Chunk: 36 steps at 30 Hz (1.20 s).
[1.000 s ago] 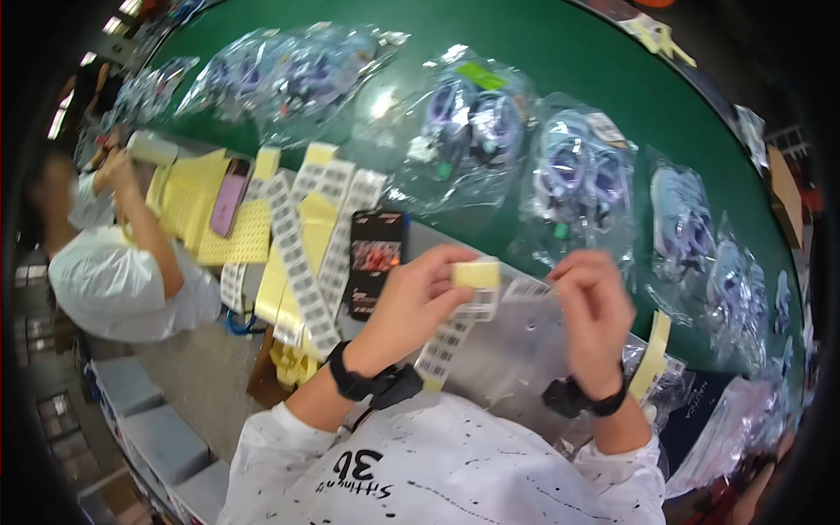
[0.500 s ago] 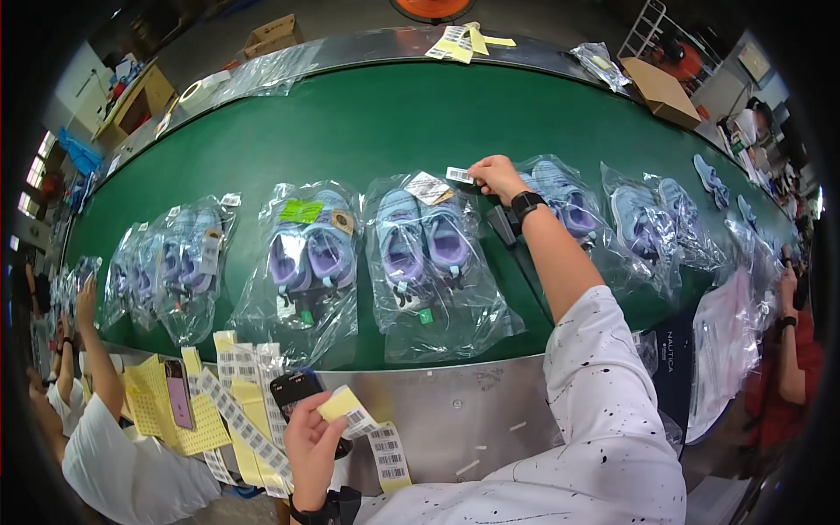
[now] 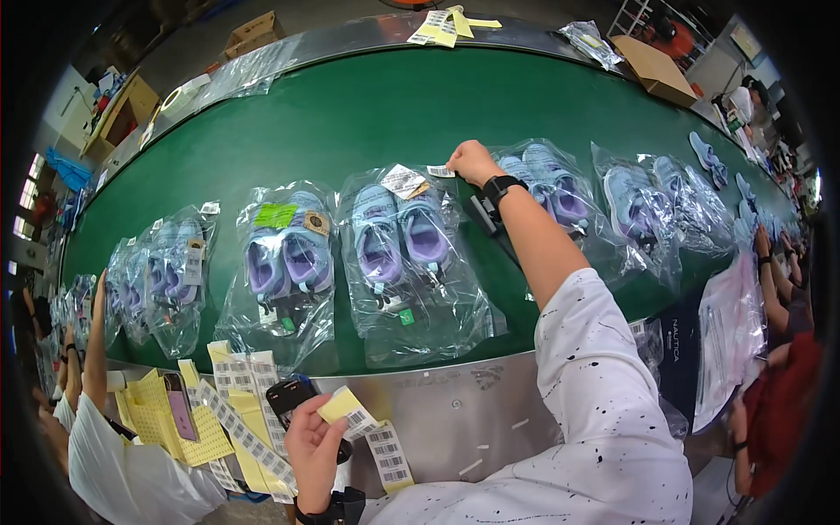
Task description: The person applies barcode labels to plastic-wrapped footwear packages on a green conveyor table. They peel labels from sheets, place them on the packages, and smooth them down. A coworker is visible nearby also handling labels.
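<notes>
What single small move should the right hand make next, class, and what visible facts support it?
Probably press the small white label flat onto the clear bag, then let go: the right hand pinches the label's end by the bag's upper right corner, while the left hand holds the label strip well apart, nearer the body.

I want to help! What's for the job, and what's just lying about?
Job, I think:
yellow-backed paper label strip, left hand
small white paper label, right hand
blue-and-purple shoes, clear plastic bags

Probably just lying about:
pink rectangular phone
brown cardboard box, top right
</notes>
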{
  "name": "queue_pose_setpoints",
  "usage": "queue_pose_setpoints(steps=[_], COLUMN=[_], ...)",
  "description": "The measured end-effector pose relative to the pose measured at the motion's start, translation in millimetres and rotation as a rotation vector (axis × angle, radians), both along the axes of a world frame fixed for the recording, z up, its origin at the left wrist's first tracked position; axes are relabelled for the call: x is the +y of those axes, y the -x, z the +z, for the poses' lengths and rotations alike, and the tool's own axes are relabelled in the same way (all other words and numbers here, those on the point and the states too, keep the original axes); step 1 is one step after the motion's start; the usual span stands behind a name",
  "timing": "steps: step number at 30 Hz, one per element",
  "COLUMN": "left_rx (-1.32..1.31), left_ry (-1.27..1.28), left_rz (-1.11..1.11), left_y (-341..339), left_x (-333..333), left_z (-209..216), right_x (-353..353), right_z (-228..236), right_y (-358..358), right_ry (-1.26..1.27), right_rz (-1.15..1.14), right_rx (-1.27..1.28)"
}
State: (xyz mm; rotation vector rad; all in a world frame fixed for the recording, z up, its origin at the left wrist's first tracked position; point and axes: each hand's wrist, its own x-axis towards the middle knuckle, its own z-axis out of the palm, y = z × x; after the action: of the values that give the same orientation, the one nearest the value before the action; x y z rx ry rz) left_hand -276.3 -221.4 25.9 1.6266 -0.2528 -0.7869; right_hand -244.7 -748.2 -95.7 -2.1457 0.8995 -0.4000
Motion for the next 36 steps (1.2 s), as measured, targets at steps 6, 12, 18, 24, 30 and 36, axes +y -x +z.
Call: queue_pose_setpoints(steps=[6,12,18,24,30,36], left_rx=[-0.010,-0.007,0.056,0.021,0.066,0.089], left_ry=[0.022,0.064,0.103,0.109,0.149,0.132], left_rz=[0.009,0.005,-0.037,0.017,0.037,0.061], left_y=[7,6,8,2,1,-1], left_x=[-3,9,7,26,28,29], left_z=[6,8,12,11,3,4], right_x=[26,67,238,180,169,187], right_z=[13,89,83,67,44,16], right_y=[-11,-15,-39,-32,-104,-141], right_ry=[0.343,0.509,0.780,0.912,-0.820,-1.158], right_rz=[-0.051,0.066,0.806,0.729,0.011,-0.023], right_rx=[0.299,0.087,0.038,0.330,0.032,-0.032])
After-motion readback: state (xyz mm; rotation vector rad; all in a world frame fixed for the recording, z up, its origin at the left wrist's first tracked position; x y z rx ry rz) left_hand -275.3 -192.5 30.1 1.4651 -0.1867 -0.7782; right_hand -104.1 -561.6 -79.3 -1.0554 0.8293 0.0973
